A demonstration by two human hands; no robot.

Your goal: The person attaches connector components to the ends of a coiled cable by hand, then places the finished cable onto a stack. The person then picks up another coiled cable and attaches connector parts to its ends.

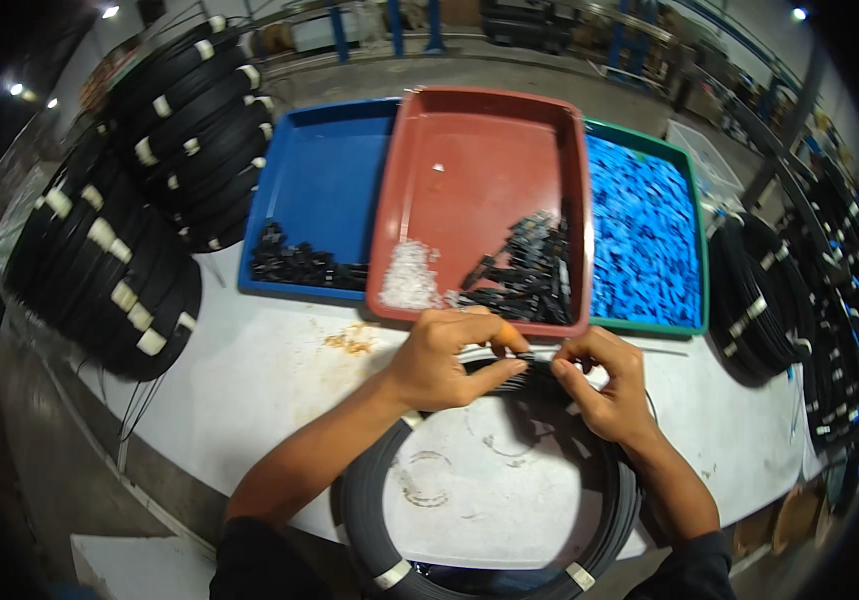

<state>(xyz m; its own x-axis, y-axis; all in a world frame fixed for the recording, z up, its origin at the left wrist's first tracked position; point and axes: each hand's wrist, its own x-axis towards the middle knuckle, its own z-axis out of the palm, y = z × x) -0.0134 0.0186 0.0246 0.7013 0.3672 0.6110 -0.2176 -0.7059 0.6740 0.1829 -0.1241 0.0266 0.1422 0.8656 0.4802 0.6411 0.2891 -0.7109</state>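
Observation:
A large coil of black cable, bound with pale tape bands, lies at the front of the white table. Above its far side, my left hand is closed in a pinch, with a small black piece between thumb and forefinger. An orange covering shows on one of its fingers. My right hand is just to the right, its thumb and forefinger also pinched together. What its fingertips hold is too small to make out. Black cable strands run beneath both hands.
Behind the hands, a red tray holds black connectors and small white parts. A blue tray with black pieces and a green tray of blue parts flank it. Stacked cable coils stand left; another coil is right.

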